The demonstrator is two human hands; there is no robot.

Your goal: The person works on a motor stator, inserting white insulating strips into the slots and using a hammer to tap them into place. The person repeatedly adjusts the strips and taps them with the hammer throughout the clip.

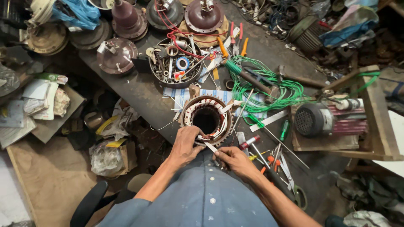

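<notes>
While both hands meet at the near edge of the dark desk (139,90), they work on a round motor stator (207,120) that lies flat there, its open bore facing up and pale paper strips poking out of its winding slots. The left hand (185,145) rests on the near rim of the stator, its fingers curled and pinched on one end of a thin white strip (209,145). The right hand (235,161) sits just beside it, its fingers closed narrowly on the other end of that strip, so the strip runs between the two hands and touches the stator's rim. Just beyond the stator lies a tangle of green wire (269,90) with a hammer (252,80) on top of it. Farther back stands a round tray of small parts and tools (176,63), and beside it a domed brown motor cover (116,54). To the right, a grey motor (315,120) sits on a wooden stand
</notes>
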